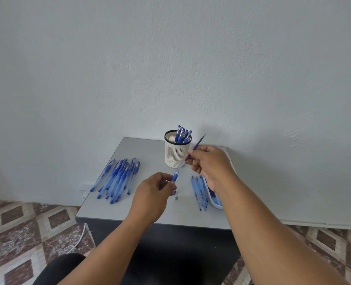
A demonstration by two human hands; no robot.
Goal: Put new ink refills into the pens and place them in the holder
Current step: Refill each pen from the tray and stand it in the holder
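Just above the left hand [153,189], which gripped the clear blue plastic pen barrel [174,178], the right hand [208,163] pinched a thin dark-blue ink refill [197,145]. It seemed lined up to slide in.

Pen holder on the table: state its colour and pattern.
The cream slotted plastic pen holder has a black rim and vertical slits, seen in the head view.

On the tabletop [100,204], the holder [176,151] stands at the back with pens [183,135] upright in it; a heap of pens [118,177] lies left, loose refills [199,190] lie right beside a tray [216,203], a small tip [176,197] between them
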